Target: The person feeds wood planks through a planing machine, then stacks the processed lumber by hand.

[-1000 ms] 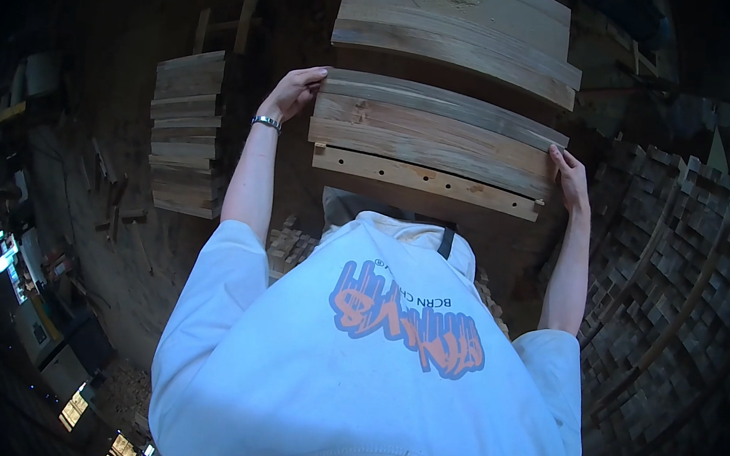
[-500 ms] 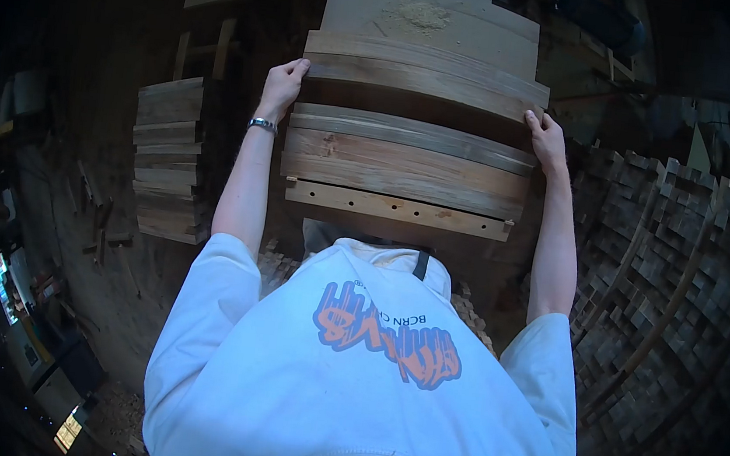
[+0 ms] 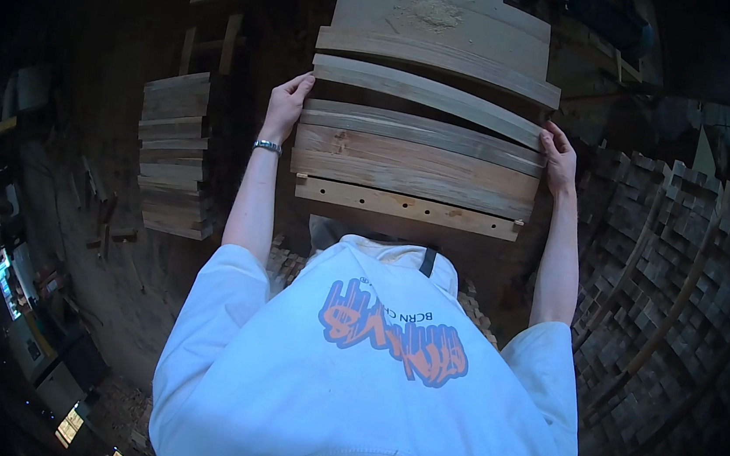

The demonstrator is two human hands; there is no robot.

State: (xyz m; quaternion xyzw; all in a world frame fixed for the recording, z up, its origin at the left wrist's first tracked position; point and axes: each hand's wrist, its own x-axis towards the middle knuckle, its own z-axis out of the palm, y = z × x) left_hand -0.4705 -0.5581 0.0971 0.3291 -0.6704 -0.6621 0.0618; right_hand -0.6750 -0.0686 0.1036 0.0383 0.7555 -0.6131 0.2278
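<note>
A narrow wooden board (image 3: 429, 93) spans between my two hands, tilted slightly so its right end sits nearer to me. My left hand (image 3: 289, 106) pinches its left end, and a metal watch band circles that wrist. At the opposite end, my right hand (image 3: 558, 157) has thumb and fingers closed on the board. Beyond it lies another board (image 3: 439, 57), with a dark gap between them. On the near side, boards (image 3: 414, 169) lie side by side, and closest to my body runs a pale strip with several holes (image 3: 372, 201).
A pale panel (image 3: 510, 44) bearing a sawdust pile (image 3: 434, 13) lies at the far side. To the left stands a stack of boards (image 3: 170, 156). Many small wooden blocks (image 3: 681, 232) are piled on the right, with long sticks between them.
The held board has separated from the far board and come toward me, its right end more than its left. Both hands have moved nearer with it.
</note>
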